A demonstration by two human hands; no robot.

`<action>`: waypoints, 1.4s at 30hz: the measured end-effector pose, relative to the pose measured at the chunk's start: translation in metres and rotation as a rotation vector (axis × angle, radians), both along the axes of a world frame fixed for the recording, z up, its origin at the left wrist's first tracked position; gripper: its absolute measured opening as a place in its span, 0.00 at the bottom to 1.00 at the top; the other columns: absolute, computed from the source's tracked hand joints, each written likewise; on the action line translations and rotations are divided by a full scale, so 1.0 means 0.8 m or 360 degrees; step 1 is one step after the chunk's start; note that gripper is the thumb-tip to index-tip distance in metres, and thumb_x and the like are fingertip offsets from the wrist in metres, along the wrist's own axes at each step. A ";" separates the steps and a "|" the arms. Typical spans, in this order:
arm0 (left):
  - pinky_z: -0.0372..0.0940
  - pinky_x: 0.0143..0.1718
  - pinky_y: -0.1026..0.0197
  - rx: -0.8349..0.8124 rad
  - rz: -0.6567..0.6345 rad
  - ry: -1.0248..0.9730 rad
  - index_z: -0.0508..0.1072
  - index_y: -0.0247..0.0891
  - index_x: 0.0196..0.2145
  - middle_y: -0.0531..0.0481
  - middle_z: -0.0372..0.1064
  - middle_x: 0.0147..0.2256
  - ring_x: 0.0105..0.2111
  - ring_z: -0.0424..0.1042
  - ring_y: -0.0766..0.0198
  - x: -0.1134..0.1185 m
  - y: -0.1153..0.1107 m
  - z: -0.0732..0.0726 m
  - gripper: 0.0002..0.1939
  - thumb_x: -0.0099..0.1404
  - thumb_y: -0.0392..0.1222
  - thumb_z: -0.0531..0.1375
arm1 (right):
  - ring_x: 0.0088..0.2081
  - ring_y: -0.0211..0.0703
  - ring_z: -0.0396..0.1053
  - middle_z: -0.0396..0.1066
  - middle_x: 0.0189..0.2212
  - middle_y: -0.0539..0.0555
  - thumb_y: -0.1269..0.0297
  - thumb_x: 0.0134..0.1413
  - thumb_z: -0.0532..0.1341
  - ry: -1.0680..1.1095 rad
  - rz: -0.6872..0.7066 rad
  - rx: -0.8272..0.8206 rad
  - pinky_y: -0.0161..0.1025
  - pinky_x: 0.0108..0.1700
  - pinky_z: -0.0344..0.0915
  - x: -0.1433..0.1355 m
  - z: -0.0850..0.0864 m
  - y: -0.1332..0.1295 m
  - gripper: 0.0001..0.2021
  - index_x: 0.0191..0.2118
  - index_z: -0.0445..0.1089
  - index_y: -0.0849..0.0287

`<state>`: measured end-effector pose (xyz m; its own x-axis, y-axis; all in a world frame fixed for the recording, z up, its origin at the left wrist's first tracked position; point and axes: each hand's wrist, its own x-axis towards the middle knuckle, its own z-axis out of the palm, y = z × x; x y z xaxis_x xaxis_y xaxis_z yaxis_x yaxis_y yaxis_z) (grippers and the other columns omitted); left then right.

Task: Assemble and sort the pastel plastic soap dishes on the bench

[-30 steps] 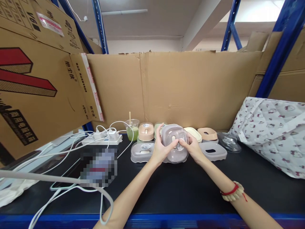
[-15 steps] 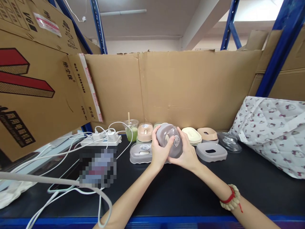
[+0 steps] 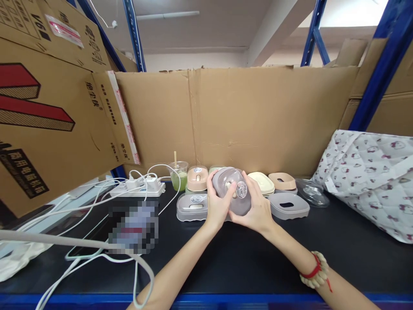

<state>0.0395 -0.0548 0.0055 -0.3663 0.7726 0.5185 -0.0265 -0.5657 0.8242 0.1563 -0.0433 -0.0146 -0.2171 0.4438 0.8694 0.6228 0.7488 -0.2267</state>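
Observation:
Between my two hands, above the black table, is a grey plastic box with a clear domed lid (image 3: 225, 177), tilted so its lid faces me. A round printed sticker and a small pale knob or slot show on the lid. My left hand (image 3: 215, 206) wraps the box's left side, its thumb lying across the lid. My right hand (image 3: 258, 209) grips the right side, fingers along the far edge and thumb near the bottom. Behind my left hand stands a similar grey box with a clear lid (image 3: 190, 209). A grey oval-slotted cover (image 3: 298, 212) lies right of my right hand.
At the back are a peach box (image 3: 196, 184), cream lids (image 3: 260, 181), a peach cover (image 3: 282, 180) and a clear lid (image 3: 312, 193). A cup of green drink (image 3: 178, 181) stands beside a power strip (image 3: 153, 189). White cables, a blurred-out item and a quilted bag (image 3: 371, 172) flank them.
Both hands still hold the grey box, which has shifted very slightly right in view. The rest of the scene looks the same.

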 end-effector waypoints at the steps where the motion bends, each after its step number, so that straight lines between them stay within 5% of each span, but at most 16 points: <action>1: 0.59 0.51 0.55 -0.0023 -0.0029 -0.0029 0.59 0.40 0.47 0.44 0.61 0.49 0.53 0.60 0.54 0.000 0.000 0.000 0.28 0.51 0.52 0.62 | 0.54 0.56 0.61 0.57 0.56 0.60 0.56 0.39 0.63 -0.0009 -0.0007 0.0020 0.44 0.36 0.73 0.000 0.000 0.000 0.46 0.64 0.43 0.55; 22: 0.60 0.51 0.55 -0.0013 -0.0135 -0.0096 0.59 0.40 0.47 0.45 0.61 0.49 0.52 0.62 0.56 0.001 0.000 -0.004 0.27 0.52 0.49 0.62 | 0.56 0.56 0.59 0.58 0.57 0.57 0.56 0.38 0.64 0.0099 0.0063 -0.0047 0.52 0.51 0.66 -0.002 -0.001 0.001 0.42 0.62 0.51 0.52; 29: 0.60 0.52 0.56 0.0042 -0.0198 -0.0349 0.59 0.42 0.47 0.47 0.61 0.49 0.51 0.63 0.58 -0.001 0.005 -0.003 0.26 0.53 0.51 0.62 | 0.56 0.56 0.59 0.61 0.54 0.62 0.46 0.36 0.65 0.0815 0.0427 -0.0767 0.54 0.56 0.59 -0.002 0.004 0.013 0.46 0.61 0.51 0.59; 34: 0.60 0.52 0.56 0.0006 -0.0353 -0.0557 0.58 0.43 0.47 0.48 0.62 0.48 0.50 0.64 0.58 -0.002 0.007 -0.004 0.29 0.51 0.52 0.64 | 0.50 0.56 0.65 0.69 0.46 0.60 0.40 0.36 0.64 0.1103 0.0760 -0.1340 0.49 0.52 0.62 -0.003 0.015 0.017 0.34 0.46 0.66 0.59; 42: 0.66 0.33 0.63 -0.0336 -0.0321 -0.0425 0.66 0.38 0.40 0.46 0.68 0.39 0.40 0.69 0.58 -0.020 0.006 0.017 0.30 0.43 0.58 0.66 | 0.50 0.54 0.65 0.70 0.46 0.57 0.44 0.31 0.68 0.1037 0.0797 -0.1170 0.46 0.52 0.63 0.011 0.027 0.020 0.32 0.44 0.67 0.57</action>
<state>0.0236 -0.0500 0.0190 -0.2965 0.9223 0.2478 -0.3491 -0.3462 0.8708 0.1650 -0.0274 0.0070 -0.1129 0.8894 0.4429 -0.1141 0.4312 -0.8950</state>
